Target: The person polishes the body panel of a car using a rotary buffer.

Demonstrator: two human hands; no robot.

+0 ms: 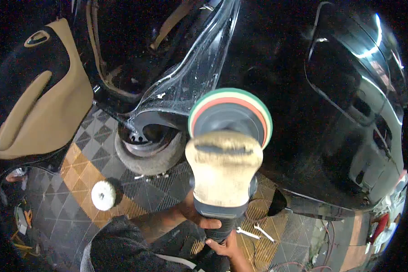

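Observation:
A car polisher (222,181) with a cream-coloured head cover and a dark handle is in the middle of the view. Its round pad (266,115), ringed green, pale yellow and red, is at the far end, in front of the car's black body panel (276,54). I cannot tell whether the pad touches the panel. My left hand (203,220) is closed around the handle just behind the cream cover. Lower on the same handle, my right hand (226,245) grips it, thumb showing. The undersides of both hands are hidden.
An open car door (79,97) with tan trim stands at left. Under the open door frame lies a wheel (149,163). On the tiled floor are a white round pad (103,196), wrenches (248,233) and a hose (329,240). A bumper (362,113) curves at right.

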